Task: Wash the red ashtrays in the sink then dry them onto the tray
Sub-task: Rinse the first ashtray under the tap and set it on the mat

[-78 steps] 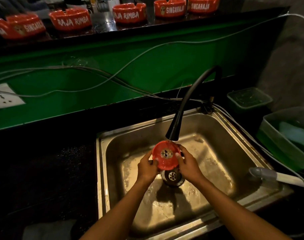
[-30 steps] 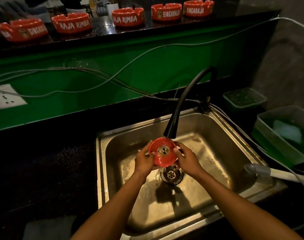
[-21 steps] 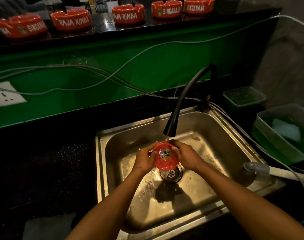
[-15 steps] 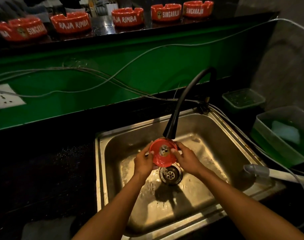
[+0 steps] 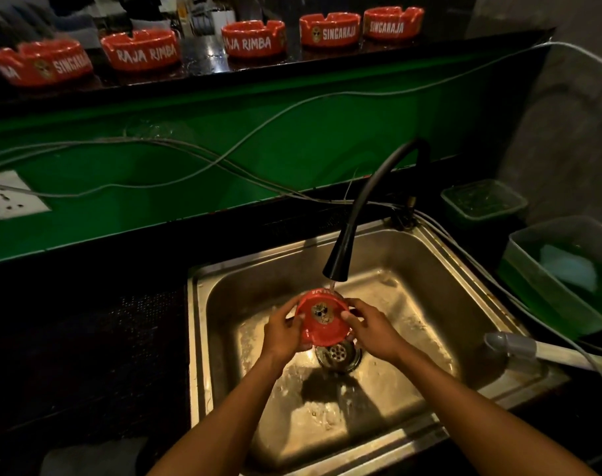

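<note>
A round red ashtray [image 5: 321, 321] with a skull emblem hangs tilted over the steel sink [image 5: 440, 286], just above the drain [image 5: 339, 355]. My left hand [image 5: 284, 329] grips its left rim and my right hand [image 5: 375, 329] grips its right rim. Water runs from the black tap [image 5: 340, 255] onto its far edge. Several more red ashtrays [image 5: 253, 37] stand in a row on the dark shelf at the top. No tray is in view.
Grey cables [image 5: 224, 163] hang across the green wall panel behind the sink. Two green-tinted plastic tubs [image 5: 567, 280] stand to the right. A grey pipe [image 5: 519, 345] lies over the sink's right rim. A white socket [image 5: 7, 201] sits at far left.
Both hands have kept hold of the ashtray and turned it under the running water, dipping it toward the drain and lifting it back beneath the spout.
</note>
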